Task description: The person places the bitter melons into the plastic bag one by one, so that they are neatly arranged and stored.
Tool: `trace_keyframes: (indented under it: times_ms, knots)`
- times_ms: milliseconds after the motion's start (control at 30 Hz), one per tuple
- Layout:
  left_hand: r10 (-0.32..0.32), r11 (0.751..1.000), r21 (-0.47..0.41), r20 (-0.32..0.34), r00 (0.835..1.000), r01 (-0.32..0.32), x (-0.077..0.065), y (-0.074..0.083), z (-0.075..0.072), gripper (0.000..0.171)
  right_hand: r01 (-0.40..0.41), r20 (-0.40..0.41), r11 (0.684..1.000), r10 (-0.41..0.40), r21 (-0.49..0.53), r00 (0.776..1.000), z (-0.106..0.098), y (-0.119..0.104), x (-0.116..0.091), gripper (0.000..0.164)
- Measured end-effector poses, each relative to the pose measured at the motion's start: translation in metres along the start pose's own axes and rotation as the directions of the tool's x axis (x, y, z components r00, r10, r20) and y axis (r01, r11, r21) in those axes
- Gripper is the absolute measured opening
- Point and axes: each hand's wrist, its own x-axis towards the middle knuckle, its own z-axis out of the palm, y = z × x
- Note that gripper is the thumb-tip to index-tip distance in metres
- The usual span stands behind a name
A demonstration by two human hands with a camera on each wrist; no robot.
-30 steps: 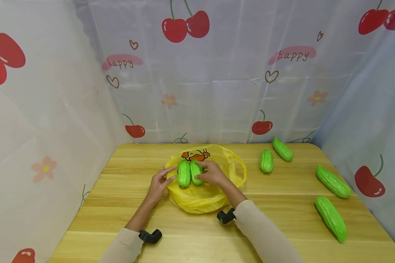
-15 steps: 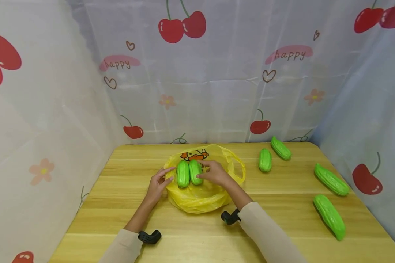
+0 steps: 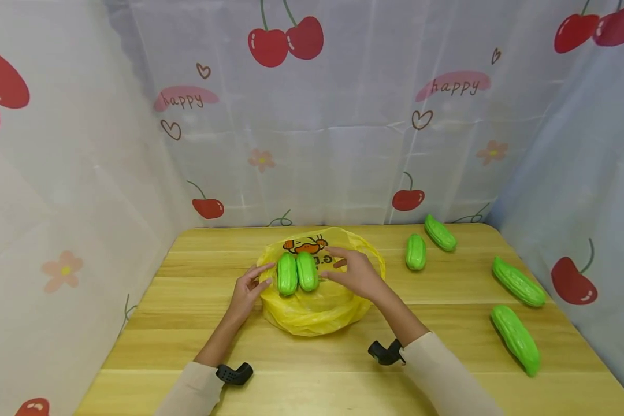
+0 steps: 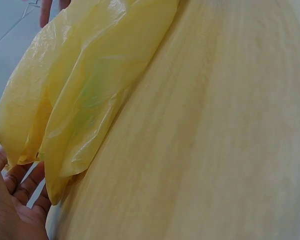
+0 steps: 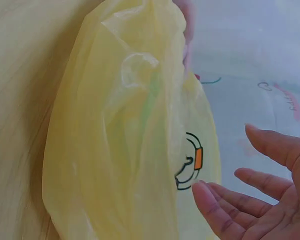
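Note:
Two green toy bitter melons lie side by side in the mouth of the yellow plastic bag (image 3: 312, 320), the left melon (image 3: 287, 274) and the right melon (image 3: 307, 271). At the bag's left rim is my left hand (image 3: 245, 293), its thumb and index finger spread apart and touching the plastic. The left wrist view shows its relaxed fingers (image 4: 27, 187) against the bag's edge. My right hand (image 3: 359, 274) hovers over the bag's right side with fingers extended, holding nothing, apart from the right melon. Both wrist views show the melons only as green tints through the plastic.
Several more bitter melons lie to the right on the wooden table (image 3: 301, 381): two at the back, a short one (image 3: 416, 252) and a pointed one (image 3: 440, 233), and two nearer the right edge (image 3: 518, 282). Printed curtains (image 3: 312, 144) enclose the back and sides.
My right hand has let go of the right melon and drawn back to the right, fingers spreading. My left hand stays at the bag's rim. The view has shifted slightly.

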Motion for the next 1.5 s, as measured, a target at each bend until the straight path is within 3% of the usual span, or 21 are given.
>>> trace_keyframes:
  times_ms: [167, 433, 867, 1267, 1500]
  knots:
    - [0.0, 1.0, -0.001, 0.005, 1.0, 0.0, 0.001, 0.0, -0.001, 0.04, 0.024, -0.067, 1.0, -0.024, 0.008, 0.997, -0.013, -0.001, -0.015, 0.059]
    - [0.006, 1.0, 0.02, 0.012, 1.0, -0.006, 0.001, -0.001, -0.002, 0.041, 0.027, -0.09, 0.999, -0.028, -0.019, 0.996, -0.032, 0.001, -0.038, 0.058]
    - [0.01, 0.999, 0.031, 0.017, 1.0, -0.01, 0.0, 0.001, -0.001, 0.041, -0.014, -0.142, 1.0, 0.01, -0.024, 0.99, -0.063, 0.009, -0.074, 0.058]
    - [0.017, 0.999, 0.031, 0.014, 1.0, -0.017, -0.002, 0.0, -0.001, 0.041, -0.027, -0.241, 0.995, 0.002, -0.1, 0.97, -0.092, 0.018, -0.112, 0.057]
    - [0.015, 0.999, 0.037, 0.01, 1.0, -0.015, -0.002, 0.001, 0.001, 0.039, -0.085, -0.275, 0.986, 0.044, -0.14, 0.96, -0.11, 0.025, -0.135, 0.059]
